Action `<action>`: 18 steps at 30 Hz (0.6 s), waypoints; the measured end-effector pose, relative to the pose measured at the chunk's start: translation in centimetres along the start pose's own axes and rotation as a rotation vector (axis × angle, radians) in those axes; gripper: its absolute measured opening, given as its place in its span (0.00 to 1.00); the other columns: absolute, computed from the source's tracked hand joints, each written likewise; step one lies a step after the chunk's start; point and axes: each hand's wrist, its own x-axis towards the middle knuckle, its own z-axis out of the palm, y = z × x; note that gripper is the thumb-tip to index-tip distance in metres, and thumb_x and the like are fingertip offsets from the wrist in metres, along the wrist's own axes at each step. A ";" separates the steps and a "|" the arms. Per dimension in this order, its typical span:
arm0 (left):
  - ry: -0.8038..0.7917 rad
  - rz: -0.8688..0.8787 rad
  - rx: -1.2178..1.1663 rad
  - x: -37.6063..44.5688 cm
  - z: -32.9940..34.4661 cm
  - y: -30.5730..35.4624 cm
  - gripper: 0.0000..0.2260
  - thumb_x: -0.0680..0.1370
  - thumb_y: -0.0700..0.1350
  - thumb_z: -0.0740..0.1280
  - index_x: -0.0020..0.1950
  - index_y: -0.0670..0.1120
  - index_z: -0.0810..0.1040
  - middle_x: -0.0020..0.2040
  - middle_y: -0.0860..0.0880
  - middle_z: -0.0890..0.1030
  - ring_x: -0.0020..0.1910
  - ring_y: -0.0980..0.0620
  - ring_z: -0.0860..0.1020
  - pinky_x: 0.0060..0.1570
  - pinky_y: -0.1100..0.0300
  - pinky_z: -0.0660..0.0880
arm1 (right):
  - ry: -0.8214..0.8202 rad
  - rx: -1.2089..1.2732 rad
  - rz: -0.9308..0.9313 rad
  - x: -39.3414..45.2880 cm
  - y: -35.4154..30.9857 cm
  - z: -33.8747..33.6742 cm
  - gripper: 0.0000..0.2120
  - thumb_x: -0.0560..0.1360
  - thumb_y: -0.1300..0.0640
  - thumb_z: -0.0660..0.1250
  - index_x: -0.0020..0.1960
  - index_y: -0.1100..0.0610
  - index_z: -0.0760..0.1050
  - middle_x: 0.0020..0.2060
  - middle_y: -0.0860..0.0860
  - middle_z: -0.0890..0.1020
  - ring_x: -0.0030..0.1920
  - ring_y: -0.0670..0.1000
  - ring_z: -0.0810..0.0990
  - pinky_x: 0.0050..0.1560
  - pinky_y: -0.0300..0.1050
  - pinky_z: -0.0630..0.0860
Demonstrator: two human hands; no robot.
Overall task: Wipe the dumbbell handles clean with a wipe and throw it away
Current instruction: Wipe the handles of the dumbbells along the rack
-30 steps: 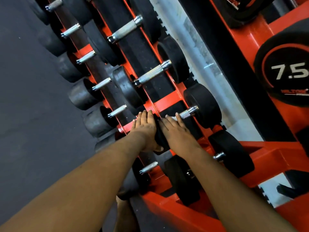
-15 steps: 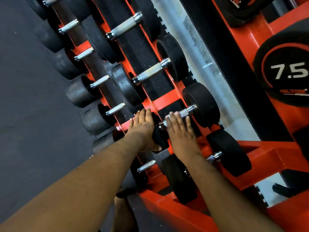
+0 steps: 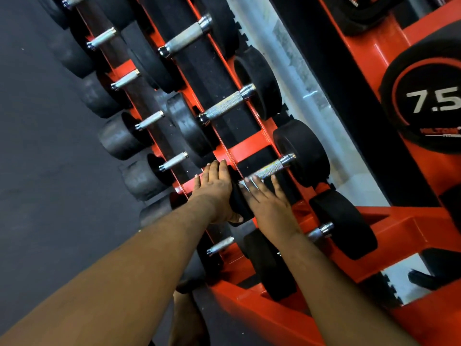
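The right hand (image 3: 268, 204), fingers now spread flat over a pale wipe (image 3: 245, 184), has slid back down the handle (image 3: 270, 168) toward the left hand (image 3: 215, 193) bracing the dumbbell head (image 3: 240, 203), baring knurled steel: wiping continues.

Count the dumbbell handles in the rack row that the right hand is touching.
4. The top handle; the second handle below it; the third handle, under the right hand; the lowest handle, partly behind the right forearm. More may lie off frame.
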 end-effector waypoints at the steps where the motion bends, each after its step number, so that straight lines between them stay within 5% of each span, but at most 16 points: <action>1: -0.002 0.001 0.001 0.0 0.0 0.0 0.68 0.64 0.57 0.83 0.80 0.42 0.31 0.82 0.42 0.35 0.82 0.43 0.37 0.80 0.44 0.40 | 0.014 0.026 0.003 -0.8 0.0 0.2 0.30 0.75 0.61 0.58 0.77 0.56 0.65 0.76 0.52 0.68 0.78 0.52 0.63 0.77 0.63 0.55; 3: -0.006 0.002 0.000 0.1 0.0 0.0 0.69 0.64 0.57 0.83 0.80 0.42 0.31 0.82 0.42 0.35 0.81 0.43 0.36 0.80 0.44 0.40 | 0.042 0.153 0.102 -2.1 -0.2 0.7 0.28 0.75 0.63 0.56 0.75 0.56 0.69 0.73 0.52 0.73 0.75 0.52 0.69 0.76 0.58 0.60; 5: -0.008 -0.001 -0.003 0.2 0.1 -0.1 0.69 0.64 0.58 0.83 0.80 0.42 0.31 0.82 0.42 0.35 0.81 0.43 0.36 0.79 0.44 0.38 | 0.086 0.478 0.431 -2.6 -0.2 0.7 0.23 0.80 0.65 0.57 0.73 0.55 0.73 0.69 0.54 0.78 0.70 0.53 0.75 0.70 0.48 0.68; 8: 0.002 -0.001 0.004 0.2 0.1 -0.1 0.69 0.64 0.58 0.83 0.80 0.42 0.31 0.82 0.42 0.35 0.81 0.43 0.36 0.79 0.45 0.38 | 0.227 1.351 1.197 0.0 -0.2 -0.2 0.14 0.83 0.61 0.60 0.65 0.56 0.78 0.61 0.58 0.82 0.61 0.57 0.80 0.61 0.46 0.75; 10: 0.003 0.003 0.002 0.2 0.1 -0.1 0.69 0.64 0.58 0.83 0.81 0.42 0.31 0.82 0.42 0.35 0.81 0.44 0.36 0.79 0.45 0.38 | 0.361 1.870 1.495 2.7 0.4 -1.2 0.13 0.82 0.63 0.61 0.64 0.58 0.78 0.57 0.60 0.81 0.58 0.58 0.80 0.59 0.53 0.78; 13: -0.002 0.014 0.005 0.2 0.2 -0.2 0.69 0.64 0.58 0.83 0.81 0.42 0.31 0.82 0.43 0.35 0.81 0.44 0.35 0.79 0.44 0.39 | 0.444 2.156 1.537 5.6 1.7 -3.0 0.09 0.82 0.63 0.60 0.58 0.59 0.77 0.55 0.58 0.81 0.57 0.55 0.79 0.63 0.53 0.75; 18: 0.004 0.003 0.019 0.3 0.2 -0.2 0.69 0.63 0.58 0.83 0.80 0.42 0.31 0.82 0.43 0.35 0.81 0.43 0.36 0.80 0.43 0.40 | 0.442 2.228 1.494 7.3 2.7 -3.9 0.04 0.80 0.60 0.64 0.49 0.58 0.77 0.53 0.56 0.82 0.54 0.54 0.80 0.66 0.53 0.73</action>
